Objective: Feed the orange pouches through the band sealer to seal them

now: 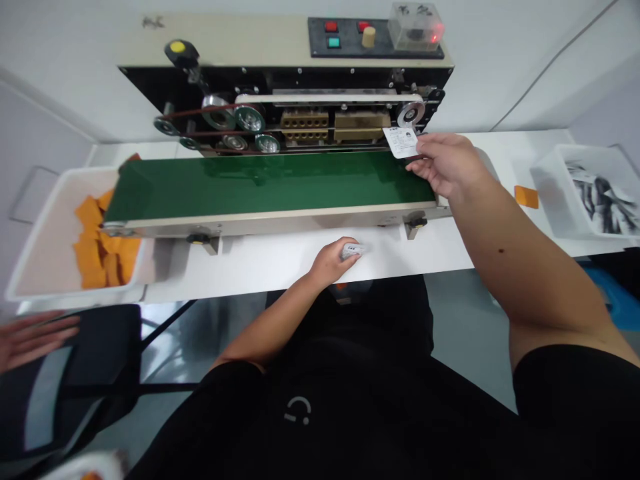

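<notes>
My right hand [443,163] pinches a white printed packet [401,142] by its right edge, at the right end of the sealing machine [360,123], above the green conveyor belt [270,180]. The packet's top edge is close to the machine's brass block and right-hand wheel; whether they touch I cannot tell. Lower down, in front of the conveyor, my left hand [334,261] is closed around a small white printed packet or stack [353,250] over the white table [250,263].
A white bin [45,237] with several orange packets [95,250] stands at the left. On the right are an orange piece [526,197] and a bin [550,193] of silvery packets [600,200]. Another person's hand [37,337] shows at lower left, beside a black chair [107,347].
</notes>
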Tool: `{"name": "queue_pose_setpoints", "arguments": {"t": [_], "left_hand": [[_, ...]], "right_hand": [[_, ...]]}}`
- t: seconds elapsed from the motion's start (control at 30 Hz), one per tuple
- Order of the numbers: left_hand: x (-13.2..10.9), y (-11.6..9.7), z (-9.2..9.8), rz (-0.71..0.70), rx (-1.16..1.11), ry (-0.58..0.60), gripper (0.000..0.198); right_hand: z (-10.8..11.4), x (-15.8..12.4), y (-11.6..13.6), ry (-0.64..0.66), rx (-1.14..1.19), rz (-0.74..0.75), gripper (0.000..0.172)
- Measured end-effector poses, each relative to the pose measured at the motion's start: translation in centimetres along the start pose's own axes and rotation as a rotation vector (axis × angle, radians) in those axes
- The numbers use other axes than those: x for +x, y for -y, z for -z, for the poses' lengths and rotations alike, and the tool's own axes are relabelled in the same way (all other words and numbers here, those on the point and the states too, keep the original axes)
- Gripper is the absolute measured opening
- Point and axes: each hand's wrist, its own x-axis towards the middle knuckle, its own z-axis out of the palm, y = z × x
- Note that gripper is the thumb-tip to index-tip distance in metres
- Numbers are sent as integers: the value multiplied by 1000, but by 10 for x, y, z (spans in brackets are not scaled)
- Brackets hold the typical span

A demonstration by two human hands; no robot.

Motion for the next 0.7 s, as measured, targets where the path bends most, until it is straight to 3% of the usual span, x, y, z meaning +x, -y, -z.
{"name": "queue_pose_setpoints", "arguments": {"t": [0.1,0.17,0.27,0.33,0.43,0.53,0.7], "left_hand": [[-1,0,0,-10,-11,-9,31],[-2,0,0,-28,-19,-17,31],[-2,3,-1,-46,-27,-20,32],[-2,4,-2,-51,-28,-22,31],[0,4,-2,-89,-24,-39,28],[1,2,-1,-137,-16,-69,26],[1,0,-1,-96,-18,-87,26]], "right_hand": [[-11,-26,5,-57,-93,32,25],[-15,-50,-1,-126,-124,149,25],[-21,-96,-29,-179,-140,374,23],[-26,-127,-59,-134,-176,423,21],[-33,-161,-110,-20,-249,356,23],[-40,-173,-155,50,-321,220,24],[-44,-169,-192,69,-335,136,35]]}}
